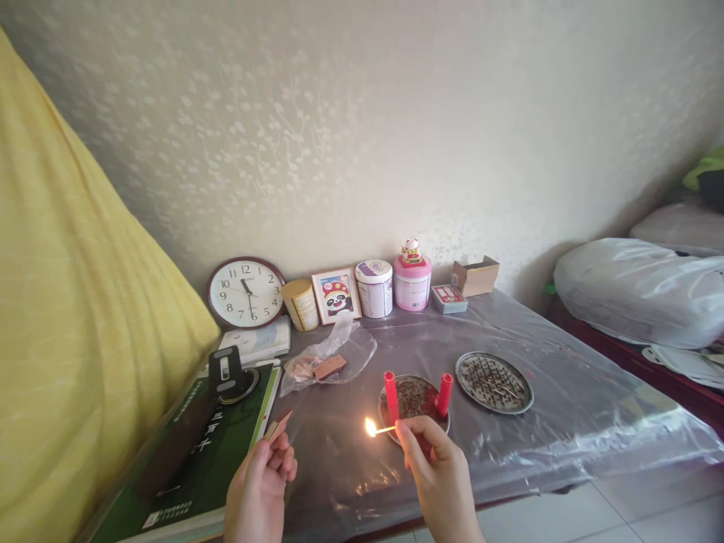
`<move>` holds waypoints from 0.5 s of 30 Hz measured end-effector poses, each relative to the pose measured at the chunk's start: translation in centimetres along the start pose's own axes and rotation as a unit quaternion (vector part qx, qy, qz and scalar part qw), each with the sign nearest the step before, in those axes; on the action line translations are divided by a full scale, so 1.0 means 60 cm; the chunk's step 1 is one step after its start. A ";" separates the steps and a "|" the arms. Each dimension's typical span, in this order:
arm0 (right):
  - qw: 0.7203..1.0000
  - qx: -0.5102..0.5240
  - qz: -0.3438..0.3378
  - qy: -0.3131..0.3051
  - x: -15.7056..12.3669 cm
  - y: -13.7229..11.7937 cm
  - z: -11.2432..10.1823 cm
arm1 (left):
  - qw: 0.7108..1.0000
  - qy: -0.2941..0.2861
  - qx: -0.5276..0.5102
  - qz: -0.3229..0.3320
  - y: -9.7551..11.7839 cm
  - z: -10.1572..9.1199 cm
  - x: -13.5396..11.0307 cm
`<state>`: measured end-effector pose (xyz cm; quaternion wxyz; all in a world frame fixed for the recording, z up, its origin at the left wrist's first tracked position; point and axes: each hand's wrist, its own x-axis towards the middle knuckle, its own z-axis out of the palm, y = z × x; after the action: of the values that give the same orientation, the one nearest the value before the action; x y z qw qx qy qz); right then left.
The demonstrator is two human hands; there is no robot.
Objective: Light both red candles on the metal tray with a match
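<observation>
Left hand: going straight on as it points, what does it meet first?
Likely the clear plastic bag; the left hand might pass above, since its height is unclear.

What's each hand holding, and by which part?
Right hand: burning match, by its unlit end. Left hand: small pinkish piece, by its lower end.

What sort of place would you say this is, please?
Probably a room in a home: yellow cloth hangs at the left, and a clock and a framed panda picture stand by the patterned wall.
</observation>
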<state>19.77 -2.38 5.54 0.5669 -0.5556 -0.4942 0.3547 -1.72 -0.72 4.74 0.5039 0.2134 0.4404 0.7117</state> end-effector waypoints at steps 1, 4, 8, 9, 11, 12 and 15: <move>1.000 0.004 0.002 -0.001 0.000 0.000 0.000 | 1.000 0.001 -0.001 -0.002 0.000 -0.001 0.000; 1.000 0.016 0.004 -0.004 0.001 -0.002 0.001 | 1.000 0.001 -0.004 -0.004 -0.002 -0.002 0.001; 1.000 0.026 -0.006 -0.003 0.003 -0.004 0.002 | 1.000 0.002 -0.008 -0.007 -0.004 0.000 0.001; 1.000 0.026 -0.009 -0.002 0.003 -0.004 0.002 | 1.000 0.003 -0.009 -0.009 -0.004 0.000 0.001; 1.000 0.023 -0.018 -0.001 0.004 -0.004 0.001 | 1.000 0.003 -0.009 -0.012 -0.004 0.001 0.001; 0.999 0.022 -0.024 -0.002 0.004 -0.004 0.001 | 1.000 0.005 -0.009 -0.013 -0.004 0.002 0.001; 0.999 0.018 -0.038 -0.004 0.006 -0.005 0.000 | 1.000 0.011 -0.010 -0.014 -0.005 0.001 0.002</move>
<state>19.82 -2.09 5.90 0.5877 -0.5250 -0.5107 0.3438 -1.56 -0.54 4.52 0.5110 0.1949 0.4413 0.7115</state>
